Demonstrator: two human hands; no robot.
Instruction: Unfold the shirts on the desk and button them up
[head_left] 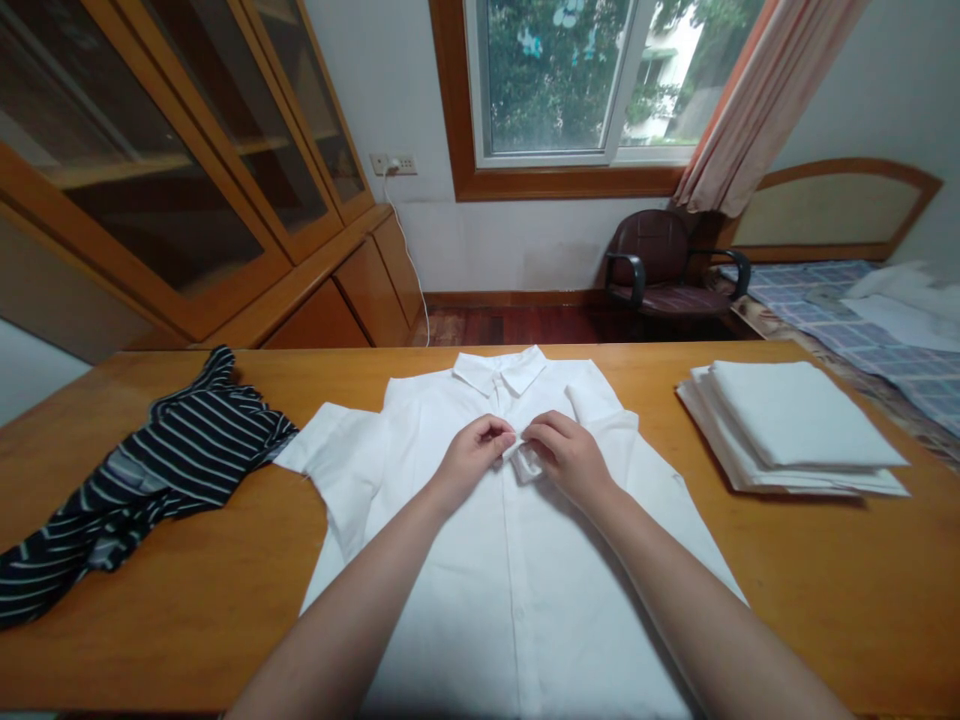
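Observation:
A white short-sleeved shirt (457, 560) lies front side up on the wooden table, its collar at the far edge and its button placket running toward me. My left hand (478, 450) and my right hand (566, 455) meet at the upper chest, just below the collar. Both sets of fingers are closed, pinching the shirt's front at the placket, where a small fold of white cloth bunches up. Whether a button is between the fingertips I cannot tell. The sleeve on the left spreads outward; the one on the right is folded inward over the shirt.
On the left of the wooden table (247, 620) lies a crumpled black-and-white striped garment (195, 440), close to the shirt's sleeve. A stack of folded white cloths (795, 420) sits at the right. Beyond the table are a glass-door cabinet (247, 290), an armchair (656, 260) and a bed (847, 310).

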